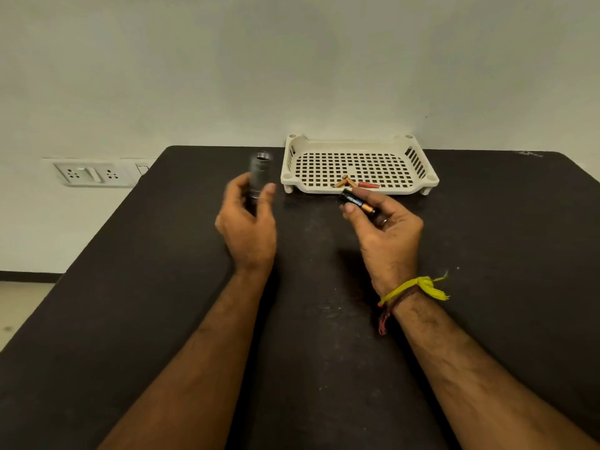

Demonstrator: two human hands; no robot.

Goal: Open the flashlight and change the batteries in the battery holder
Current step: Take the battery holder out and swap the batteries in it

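My left hand grips a dark grey flashlight body upright above the black table, its threaded open end pointing up. The flashlight is slightly blurred. My right hand holds a black battery holder with black-and-copper batteries in it, pinched between thumb and fingers, just in front of the tray. A small dark part sits in the same hand near my ring finger; I cannot make out what it is. Loose batteries, copper-coloured and red, lie at the front of the tray.
A cream perforated plastic tray stands at the back of the black table, against the white wall. Wall sockets sit to the left, beyond the table edge. A yellow thread band is on my right wrist.
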